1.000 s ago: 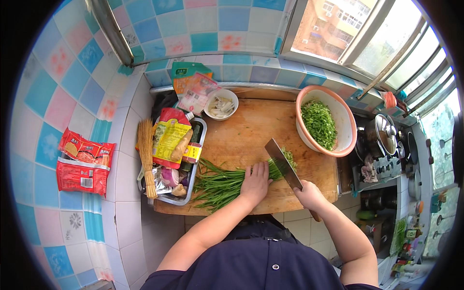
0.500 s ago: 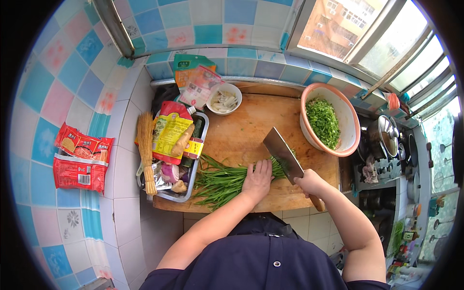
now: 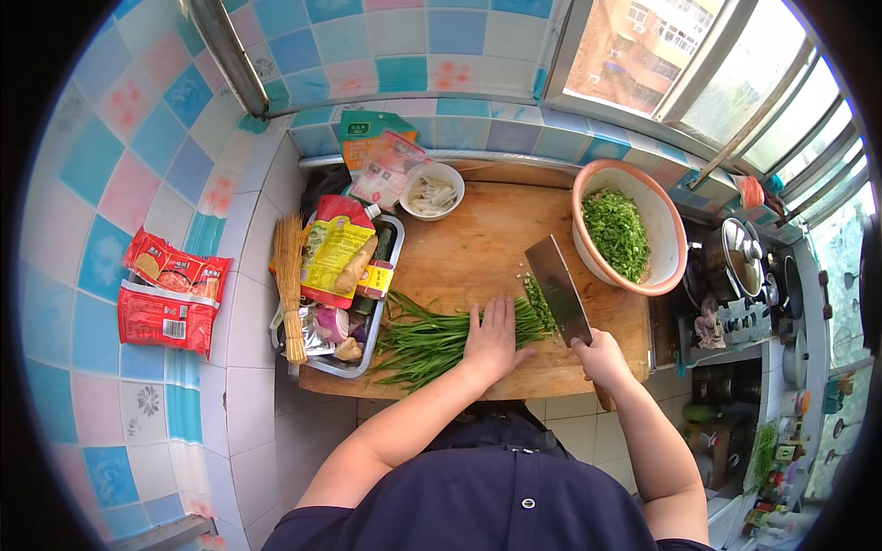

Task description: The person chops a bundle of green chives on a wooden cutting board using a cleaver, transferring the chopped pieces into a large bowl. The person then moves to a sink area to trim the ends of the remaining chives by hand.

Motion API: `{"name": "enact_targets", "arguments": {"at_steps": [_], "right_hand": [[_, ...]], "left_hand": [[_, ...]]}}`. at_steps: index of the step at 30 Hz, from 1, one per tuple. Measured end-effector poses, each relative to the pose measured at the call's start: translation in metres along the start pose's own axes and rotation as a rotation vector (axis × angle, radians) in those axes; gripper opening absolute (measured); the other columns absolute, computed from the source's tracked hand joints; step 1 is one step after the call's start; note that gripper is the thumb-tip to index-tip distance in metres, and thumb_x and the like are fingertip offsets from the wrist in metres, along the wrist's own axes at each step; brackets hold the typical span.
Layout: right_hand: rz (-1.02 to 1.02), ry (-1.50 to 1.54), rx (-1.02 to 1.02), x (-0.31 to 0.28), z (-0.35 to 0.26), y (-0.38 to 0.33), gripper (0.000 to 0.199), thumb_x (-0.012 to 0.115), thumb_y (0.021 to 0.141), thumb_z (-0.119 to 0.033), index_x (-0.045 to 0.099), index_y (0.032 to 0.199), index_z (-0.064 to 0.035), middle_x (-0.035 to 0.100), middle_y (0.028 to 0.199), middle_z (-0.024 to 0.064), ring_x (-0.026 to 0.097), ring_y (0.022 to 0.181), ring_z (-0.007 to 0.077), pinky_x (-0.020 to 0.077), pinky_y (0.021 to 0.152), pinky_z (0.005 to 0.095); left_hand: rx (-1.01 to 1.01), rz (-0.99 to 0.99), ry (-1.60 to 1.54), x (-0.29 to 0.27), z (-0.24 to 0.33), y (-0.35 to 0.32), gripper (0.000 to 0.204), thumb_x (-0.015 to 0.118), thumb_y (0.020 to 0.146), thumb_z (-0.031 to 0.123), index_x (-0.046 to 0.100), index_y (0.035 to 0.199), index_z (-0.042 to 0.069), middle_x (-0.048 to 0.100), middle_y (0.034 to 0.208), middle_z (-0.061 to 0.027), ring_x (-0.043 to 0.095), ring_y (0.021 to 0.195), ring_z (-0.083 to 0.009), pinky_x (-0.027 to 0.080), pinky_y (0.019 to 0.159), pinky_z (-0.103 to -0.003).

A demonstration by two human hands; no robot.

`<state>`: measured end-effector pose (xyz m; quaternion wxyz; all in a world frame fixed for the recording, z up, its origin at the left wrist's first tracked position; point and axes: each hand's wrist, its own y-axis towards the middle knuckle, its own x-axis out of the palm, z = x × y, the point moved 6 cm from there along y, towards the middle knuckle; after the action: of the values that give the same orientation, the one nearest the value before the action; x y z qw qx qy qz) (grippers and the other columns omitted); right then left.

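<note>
My left hand (image 3: 491, 347) lies flat on a bunch of long green garlic chives (image 3: 424, 340), its fingers stretched out and the thumb pointing right. The bunch is spread over the front of a wooden cutting board (image 3: 487, 241). My right hand (image 3: 604, 358) is wrapped round the handle of a cleaver (image 3: 559, 286). The broad blade tilts up and left, beside the right end of the bunch. Small chopped chive pieces (image 3: 539, 303) lie on the board between the blade and the bunch. Whether the blade's edge touches the board, I cannot tell.
Behind the cleaver stands a pink-rimmed basin (image 3: 678, 259) holding chopped greens. A white bowl (image 3: 457, 204) of pale pieces sits at the back. On the left, a metal tray (image 3: 356, 369) carries packets and vegetables, with a straw whisk (image 3: 289, 289) alongside. Red packets (image 3: 170, 294) lie further left.
The cleaver has shifted right, away from the cut end of the chives, uncovering chopped pieces. My left thumb now sticks out to the right. The whole view has shifted slightly.
</note>
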<state>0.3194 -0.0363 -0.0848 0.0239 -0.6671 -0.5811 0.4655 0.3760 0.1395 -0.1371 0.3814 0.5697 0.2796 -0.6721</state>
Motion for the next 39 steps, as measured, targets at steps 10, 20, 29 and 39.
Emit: {"name": "enact_targets", "arguments": {"at_steps": [10,20,29,39], "right_hand": [[-0.034,-0.257,-0.023,0.017,0.003,-0.009,0.031,0.056,0.089,-0.026,0.063,0.098,0.0021,0.066,0.09,0.0246,0.063,0.093,0.0403,0.0479,0.082,0.0457],[0.05,-0.385,-0.108,0.047,-0.011,0.029,0.032,0.053,0.091,-0.027,0.062,0.1,0.0025,0.064,0.098,0.0285,0.06,0.099,0.0443,0.0475,0.087,0.0485],[-0.161,-0.148,0.051,0.03,0.02,0.012,0.03,0.055,0.092,-0.025,0.06,0.104,0.0017,0.058,0.067,0.0114,0.058,0.048,0.0212,0.0509,0.048,0.0345],[-0.002,0.06,0.067,0.022,0.015,0.008,0.03,0.057,0.089,-0.027,0.061,0.091,0.0024,0.064,0.074,0.0154,0.065,0.065,0.0274,0.0526,0.06,0.0378]], "left_hand": [[0.009,0.019,0.108,0.025,0.002,0.004,0.068,0.046,0.094,0.043,0.034,0.142,-0.004,0.048,0.134,-0.0134,0.041,0.124,-0.0265,0.027,0.104,-0.045],[0.068,0.034,0.101,0.024,0.005,0.003,0.061,0.048,0.093,0.038,0.042,0.136,-0.004,0.051,0.126,-0.0129,0.044,0.118,-0.0259,0.031,0.099,-0.043],[0.052,0.068,0.103,0.022,0.001,0.005,0.061,0.051,0.091,0.038,0.042,0.136,-0.003,0.051,0.123,-0.0118,0.043,0.117,-0.0243,0.032,0.098,-0.044],[0.036,0.136,0.095,0.032,0.005,0.013,0.068,0.055,0.088,0.042,0.04,0.137,-0.003,0.05,0.124,-0.0123,0.043,0.117,-0.0251,0.031,0.099,-0.043]]}}
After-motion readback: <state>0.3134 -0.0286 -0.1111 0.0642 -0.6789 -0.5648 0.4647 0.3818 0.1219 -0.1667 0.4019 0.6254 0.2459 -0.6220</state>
